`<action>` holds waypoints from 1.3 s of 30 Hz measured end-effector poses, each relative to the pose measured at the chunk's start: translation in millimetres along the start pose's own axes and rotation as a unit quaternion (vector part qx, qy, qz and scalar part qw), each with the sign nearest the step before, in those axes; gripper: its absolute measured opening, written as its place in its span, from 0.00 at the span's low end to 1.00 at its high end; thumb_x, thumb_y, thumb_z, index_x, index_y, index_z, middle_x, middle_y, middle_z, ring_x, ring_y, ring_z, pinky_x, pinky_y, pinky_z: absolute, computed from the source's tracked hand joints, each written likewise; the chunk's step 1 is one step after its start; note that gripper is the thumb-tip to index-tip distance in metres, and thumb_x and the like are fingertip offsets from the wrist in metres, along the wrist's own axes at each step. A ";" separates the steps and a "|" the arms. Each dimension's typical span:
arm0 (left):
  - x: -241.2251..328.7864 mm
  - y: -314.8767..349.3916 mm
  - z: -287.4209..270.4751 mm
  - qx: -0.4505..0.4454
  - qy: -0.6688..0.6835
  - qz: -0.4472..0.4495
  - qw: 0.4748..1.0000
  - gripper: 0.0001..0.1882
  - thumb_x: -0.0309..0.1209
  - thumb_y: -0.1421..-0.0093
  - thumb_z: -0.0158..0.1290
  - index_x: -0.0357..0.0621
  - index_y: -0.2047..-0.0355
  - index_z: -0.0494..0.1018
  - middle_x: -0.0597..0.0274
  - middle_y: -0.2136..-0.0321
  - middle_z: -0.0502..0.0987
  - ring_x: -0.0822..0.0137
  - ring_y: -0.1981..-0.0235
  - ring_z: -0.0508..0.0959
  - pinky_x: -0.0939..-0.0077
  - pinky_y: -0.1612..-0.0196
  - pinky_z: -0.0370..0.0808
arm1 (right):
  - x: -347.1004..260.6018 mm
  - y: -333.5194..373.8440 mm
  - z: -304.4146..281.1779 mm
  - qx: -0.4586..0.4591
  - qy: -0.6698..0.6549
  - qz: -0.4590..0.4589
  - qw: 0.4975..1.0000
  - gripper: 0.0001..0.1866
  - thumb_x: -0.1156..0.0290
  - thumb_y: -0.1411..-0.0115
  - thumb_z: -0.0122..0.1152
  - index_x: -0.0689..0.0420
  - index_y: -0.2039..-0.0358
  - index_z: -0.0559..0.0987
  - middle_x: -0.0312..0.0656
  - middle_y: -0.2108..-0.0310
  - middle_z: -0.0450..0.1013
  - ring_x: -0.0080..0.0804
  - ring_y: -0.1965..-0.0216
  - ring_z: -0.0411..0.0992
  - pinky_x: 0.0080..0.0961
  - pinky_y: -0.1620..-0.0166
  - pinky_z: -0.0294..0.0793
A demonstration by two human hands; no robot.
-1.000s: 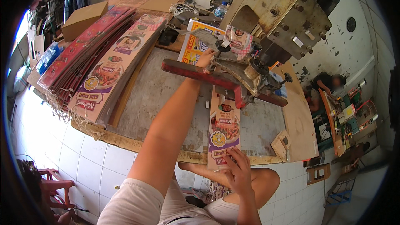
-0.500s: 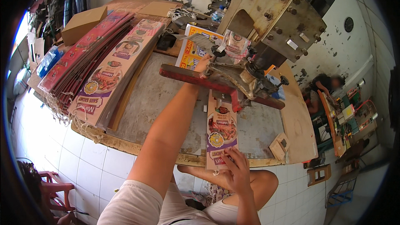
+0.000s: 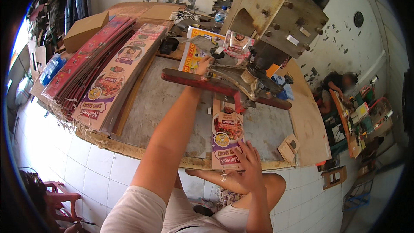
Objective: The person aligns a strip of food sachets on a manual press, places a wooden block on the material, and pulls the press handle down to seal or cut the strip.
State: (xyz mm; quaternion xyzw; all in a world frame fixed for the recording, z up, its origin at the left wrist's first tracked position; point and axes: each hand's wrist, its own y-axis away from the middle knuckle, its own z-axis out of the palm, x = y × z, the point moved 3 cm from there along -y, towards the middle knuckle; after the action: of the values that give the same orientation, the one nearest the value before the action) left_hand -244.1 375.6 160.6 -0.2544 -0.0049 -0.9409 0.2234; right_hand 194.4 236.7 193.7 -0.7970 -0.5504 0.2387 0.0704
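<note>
A long printed cardboard strip (image 3: pixel 227 133) lies on the grey metal plate (image 3: pixel 181 116), its far part under the red-edged bar (image 3: pixel 198 85) of a press. My right hand (image 3: pixel 246 166) rests at the strip's near right corner with fingers stretched and spread, the thumb near a white string at the end. Past the bar, my left hand (image 3: pixel 202 67) reaches up beside the press's metal frame (image 3: pixel 233 75). Its fingers are partly hidden, so whether it grips anything is unclear. The heavy press head (image 3: pixel 276 17) stands above.
Left of the plate lie a stack of similar printed strips (image 3: pixel 110 75) and a stack of red strips (image 3: pixel 82 56) with strings. Behind them is a cardboard box (image 3: pixel 86 30). A wooden block (image 3: pixel 288 147) sits at the near right. Another person (image 3: pixel 336 86) works at the far right.
The strip has slid a little away from me, under the bar. My right fingers have spread, and the thumb has come off the strip's face. My left hand stays by the press.
</note>
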 end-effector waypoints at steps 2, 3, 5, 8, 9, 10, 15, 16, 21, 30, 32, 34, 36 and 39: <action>-9.5 -10.3 -13.0 -0.007 -0.037 0.022 0.999 0.13 0.41 0.21 0.51 0.46 0.50 0.76 0.62 0.68 0.82 0.70 0.83 0.74 0.71 0.86 0.65 | 5.6 -0.7 -3.7 -0.011 0.016 0.016 1.000 0.44 0.43 0.43 0.78 0.53 0.32 0.80 0.47 0.23 0.66 0.59 0.22 0.60 0.62 0.24 0.57; -2.2 -20.5 -27.9 -0.008 -0.106 0.053 0.993 0.14 0.41 0.22 0.51 0.45 0.50 0.77 0.62 0.68 0.82 0.70 0.82 0.75 0.71 0.84 0.67 | 3.9 -5.0 0.0 -0.015 0.015 0.012 1.000 0.44 0.42 0.43 0.78 0.53 0.31 0.79 0.47 0.23 0.66 0.58 0.21 0.60 0.62 0.24 0.57; 18.7 -37.8 -64.1 -0.008 -0.279 0.122 0.952 0.14 0.40 0.22 0.51 0.43 0.52 0.78 0.61 0.66 0.83 0.69 0.80 0.77 0.71 0.81 0.71 | -3.6 -11.3 7.1 -0.020 0.009 0.004 1.000 0.44 0.41 0.42 0.77 0.53 0.30 0.79 0.47 0.22 0.65 0.57 0.21 0.59 0.62 0.23 0.56; -7.2 -57.6 -87.2 -0.021 -0.426 0.145 0.893 0.18 0.41 0.23 0.50 0.39 0.48 0.77 0.54 0.59 0.84 0.63 0.70 0.81 0.66 0.68 0.78 | 4.0 -5.3 4.3 -0.016 0.027 0.029 0.999 0.44 0.40 0.41 0.76 0.52 0.30 0.78 0.45 0.21 0.64 0.55 0.20 0.59 0.62 0.23 0.55; 23.7 -62.3 -98.3 -0.028 -0.466 0.167 0.868 0.21 0.42 0.23 0.50 0.37 0.44 0.76 0.48 0.53 0.84 0.57 0.62 0.83 0.62 0.58 0.80 | -5.1 -11.0 3.7 -0.006 0.014 0.010 1.000 0.45 0.40 0.42 0.76 0.51 0.30 0.78 0.45 0.21 0.63 0.54 0.20 0.59 0.62 0.23 0.54; 67.6 -59.6 -106.8 -0.031 -0.512 0.193 0.836 0.24 0.43 0.24 0.49 0.35 0.40 0.75 0.42 0.48 0.83 0.51 0.54 0.85 0.58 0.48 0.83 | -18.6 -15.0 3.8 0.008 -0.007 -0.013 1.000 0.45 0.40 0.42 0.77 0.50 0.29 0.77 0.44 0.20 0.62 0.54 0.20 0.59 0.63 0.23 0.54; 19.3 11.8 -126.4 0.007 -0.931 0.077 0.356 0.28 0.41 0.25 0.48 0.33 0.32 0.71 0.30 0.35 0.73 0.37 0.33 0.73 0.50 0.28 0.69 | -9.5 -13.6 10.9 0.025 -0.001 0.001 1.000 0.44 0.37 0.39 0.74 0.49 0.29 0.77 0.53 0.20 0.58 0.58 0.21 0.59 0.63 0.23 0.54; 25.6 37.8 -117.8 0.001 -0.963 0.043 0.264 0.29 0.41 0.25 0.47 0.33 0.31 0.70 0.28 0.32 0.70 0.34 0.30 0.69 0.48 0.25 0.65 | -11.8 -13.8 10.7 0.031 -0.009 -0.003 0.999 0.44 0.37 0.39 0.74 0.49 0.29 0.77 0.56 0.20 0.58 0.59 0.21 0.59 0.63 0.23 0.54; 1.0 170.6 -4.0 0.006 -0.909 0.123 0.397 0.29 0.41 0.25 0.51 0.34 0.31 0.73 0.36 0.28 0.69 0.41 0.24 0.65 0.49 0.22 0.61 | 13.1 -0.5 4.5 0.027 0.013 0.014 0.999 0.46 0.37 0.41 0.75 0.50 0.28 0.76 0.59 0.21 0.59 0.61 0.23 0.60 0.61 0.24 0.57; -28.8 336.9 102.2 -0.093 -0.846 0.174 0.496 0.35 0.39 0.32 0.63 0.39 0.28 0.71 0.42 0.27 0.69 0.41 0.24 0.66 0.46 0.21 0.60 | -0.8 -8.0 8.4 0.041 0.015 -0.008 0.999 0.50 0.34 0.43 0.75 0.48 0.26 0.75 0.63 0.22 0.59 0.67 0.23 0.58 0.61 0.24 0.56; -33.4 331.5 102.7 -0.088 -0.853 0.207 0.471 0.37 0.42 0.37 0.66 0.40 0.31 0.73 0.46 0.28 0.72 0.45 0.25 0.68 0.46 0.22 0.62 | 3.0 -10.2 7.7 0.018 0.021 0.007 1.000 0.52 0.31 0.43 0.74 0.46 0.24 0.73 0.64 0.22 0.58 0.67 0.21 0.56 0.62 0.22 0.54; -37.6 332.2 104.9 -0.093 -0.847 0.195 0.485 0.37 0.41 0.38 0.66 0.42 0.30 0.74 0.49 0.27 0.72 0.46 0.24 0.68 0.45 0.21 0.62 | 8.2 -7.5 10.8 0.015 0.020 0.006 1.000 0.53 0.29 0.43 0.73 0.46 0.24 0.72 0.64 0.22 0.58 0.66 0.21 0.56 0.62 0.22 0.53; -35.4 334.7 107.1 -0.100 -0.848 0.189 0.485 0.37 0.43 0.38 0.66 0.43 0.31 0.74 0.50 0.27 0.72 0.47 0.24 0.68 0.45 0.21 0.61 | 10.3 -9.1 11.7 0.022 0.030 -0.003 0.999 0.54 0.28 0.44 0.72 0.47 0.24 0.73 0.64 0.23 0.60 0.65 0.22 0.58 0.60 0.23 0.55; -35.5 334.1 106.9 -0.105 -0.845 0.181 0.493 0.36 0.44 0.38 0.66 0.43 0.32 0.76 0.51 0.28 0.74 0.48 0.24 0.68 0.46 0.21 0.61 | 11.6 -11.4 9.6 0.033 0.029 -0.010 0.999 0.53 0.28 0.44 0.72 0.49 0.25 0.74 0.64 0.23 0.61 0.64 0.23 0.59 0.58 0.24 0.56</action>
State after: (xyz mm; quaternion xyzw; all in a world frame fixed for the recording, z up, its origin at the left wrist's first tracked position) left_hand -24.5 102.9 201.6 -0.9446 -0.0460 -0.2088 0.2490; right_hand 183.7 250.2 186.1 -0.7954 -0.5478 0.2326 0.1150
